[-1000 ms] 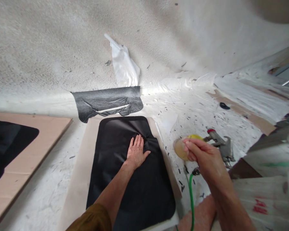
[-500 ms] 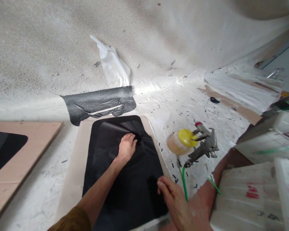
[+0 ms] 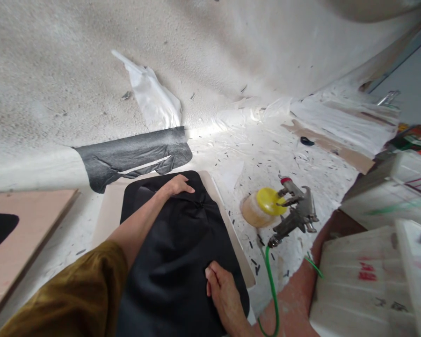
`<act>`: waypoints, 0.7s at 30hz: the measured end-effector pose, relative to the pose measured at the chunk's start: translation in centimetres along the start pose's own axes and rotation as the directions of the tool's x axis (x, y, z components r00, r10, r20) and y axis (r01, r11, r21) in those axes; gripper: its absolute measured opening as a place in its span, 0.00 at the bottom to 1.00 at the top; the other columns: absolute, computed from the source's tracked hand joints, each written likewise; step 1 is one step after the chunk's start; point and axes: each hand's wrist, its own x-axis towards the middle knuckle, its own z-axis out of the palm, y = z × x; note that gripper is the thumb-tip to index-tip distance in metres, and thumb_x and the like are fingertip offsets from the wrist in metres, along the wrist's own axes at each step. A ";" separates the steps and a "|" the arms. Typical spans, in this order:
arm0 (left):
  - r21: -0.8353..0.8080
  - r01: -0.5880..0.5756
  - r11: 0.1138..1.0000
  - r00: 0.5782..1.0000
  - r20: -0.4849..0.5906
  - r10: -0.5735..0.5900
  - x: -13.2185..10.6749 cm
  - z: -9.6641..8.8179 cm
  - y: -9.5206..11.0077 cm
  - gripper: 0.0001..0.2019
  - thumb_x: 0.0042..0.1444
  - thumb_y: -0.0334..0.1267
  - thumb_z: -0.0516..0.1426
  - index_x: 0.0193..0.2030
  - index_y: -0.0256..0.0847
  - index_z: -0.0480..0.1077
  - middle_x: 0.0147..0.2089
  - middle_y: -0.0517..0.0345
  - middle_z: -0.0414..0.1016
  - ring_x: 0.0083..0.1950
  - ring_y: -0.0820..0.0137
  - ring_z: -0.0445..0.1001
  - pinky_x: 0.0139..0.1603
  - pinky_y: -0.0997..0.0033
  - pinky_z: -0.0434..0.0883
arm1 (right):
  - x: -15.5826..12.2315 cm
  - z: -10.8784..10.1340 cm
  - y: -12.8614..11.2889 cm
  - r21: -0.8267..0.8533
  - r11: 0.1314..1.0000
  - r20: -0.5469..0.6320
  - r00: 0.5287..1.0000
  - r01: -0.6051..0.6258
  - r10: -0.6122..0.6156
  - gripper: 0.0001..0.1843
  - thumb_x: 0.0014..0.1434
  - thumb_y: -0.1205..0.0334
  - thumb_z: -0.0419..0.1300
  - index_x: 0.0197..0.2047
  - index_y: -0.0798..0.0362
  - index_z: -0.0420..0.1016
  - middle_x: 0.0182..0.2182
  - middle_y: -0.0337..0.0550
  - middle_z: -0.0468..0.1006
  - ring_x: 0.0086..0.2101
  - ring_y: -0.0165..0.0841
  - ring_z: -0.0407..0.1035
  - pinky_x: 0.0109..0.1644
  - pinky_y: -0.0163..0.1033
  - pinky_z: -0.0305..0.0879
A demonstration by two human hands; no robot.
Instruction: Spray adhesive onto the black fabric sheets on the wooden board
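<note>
A black sheet [image 3: 175,248] lies on a tan cardboard panel [image 3: 107,210] on the white, spattered floor. My left hand [image 3: 177,185] reaches to the sheet's far edge, fingers curled down onto the black material; I cannot see whether they pinch it. My right hand [image 3: 223,292] rests on the sheet's near right part, fingers close together and pressed on it. A metal spray gun [image 3: 294,213] with a yellow-lidded cup [image 3: 261,206] lies on the floor to the right, apart from both hands.
A green hose [image 3: 272,290] runs from the gun toward me. A grey-black cloth piece [image 3: 133,157] and white plastic [image 3: 152,100] lie against the rough wall. Another cardboard panel [image 3: 31,220] sits left. White boxes [image 3: 365,281] stand right.
My right hand put down the spray gun and came onto the sheet's near right part. My left hand slid from the sheet's middle to its far edge. The view shifted left.
</note>
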 end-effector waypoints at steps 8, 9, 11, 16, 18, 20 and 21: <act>0.229 -0.036 0.973 0.999 -0.031 0.044 1.6 -0.3 1.5 0.09 0.38 0.33 0.62 0.14 0.42 0.67 0.23 0.57 0.70 0.43 0.59 0.71 0.41 0.69 0.65 | -0.1 0.0 0.3 -0.019 0.999 0.061 0.998 0.035 -0.033 0.18 0.60 0.51 0.39 0.23 0.48 0.56 0.17 0.37 0.63 0.23 0.34 0.64 0.30 0.39 0.52; 0.237 -0.034 0.971 0.998 -0.042 0.045 1.8 -0.2 1.6 0.09 0.38 0.33 0.62 0.15 0.42 0.66 0.24 0.57 0.71 0.45 0.58 0.71 0.42 0.68 0.65 | -0.1 0.0 0.4 -0.022 0.999 0.068 0.997 0.041 -0.039 0.18 0.60 0.51 0.39 0.23 0.48 0.56 0.17 0.37 0.63 0.23 0.34 0.64 0.30 0.39 0.52; 0.231 -0.026 0.973 0.999 -0.031 0.034 2.1 0.0 1.6 0.07 0.38 0.32 0.62 0.16 0.41 0.68 0.24 0.57 0.71 0.44 0.58 0.71 0.42 0.68 0.65 | -0.1 -0.1 0.3 -0.033 0.998 0.076 0.996 0.053 -0.051 0.17 0.60 0.52 0.39 0.24 0.48 0.56 0.17 0.37 0.63 0.22 0.34 0.64 0.30 0.39 0.52; 0.066 0.018 0.998 0.985 0.171 -0.029 2.4 -1.2 1.0 0.04 0.40 0.35 0.63 0.25 0.36 0.75 0.24 0.58 0.74 0.31 0.65 0.73 0.36 0.68 0.69 | 0.0 -0.2 0.2 -0.057 0.996 0.092 0.994 0.068 -0.062 0.17 0.61 0.52 0.39 0.24 0.48 0.55 0.17 0.36 0.63 0.22 0.33 0.64 0.30 0.38 0.52; -0.054 0.063 0.997 0.953 0.300 -0.043 2.2 -2.4 1.3 0.09 0.39 0.35 0.64 0.29 0.34 0.76 0.28 0.56 0.76 0.30 0.66 0.74 0.36 0.67 0.71 | -0.1 0.0 0.5 -0.083 0.993 0.093 0.993 0.084 -0.076 0.17 0.61 0.52 0.39 0.24 0.48 0.54 0.17 0.36 0.62 0.22 0.33 0.63 0.29 0.38 0.50; -0.128 0.097 0.987 0.911 0.411 -0.036 2.0 -3.7 2.0 0.14 0.36 0.35 0.65 0.34 0.34 0.76 0.32 0.54 0.78 0.33 0.65 0.75 0.39 0.65 0.72 | -0.5 0.3 0.8 -0.114 0.987 0.094 0.990 0.117 -0.106 0.17 0.62 0.51 0.39 0.25 0.48 0.54 0.19 0.37 0.62 0.23 0.33 0.63 0.29 0.38 0.48; -0.140 0.099 0.985 0.890 0.455 -0.025 2.0 -4.3 2.5 0.17 0.35 0.35 0.66 0.36 0.34 0.77 0.33 0.54 0.78 0.34 0.64 0.75 0.41 0.65 0.72 | -0.6 0.4 0.9 -0.126 0.983 0.100 0.987 0.137 -0.124 0.17 0.62 0.51 0.39 0.25 0.48 0.53 0.20 0.37 0.62 0.24 0.33 0.63 0.29 0.38 0.47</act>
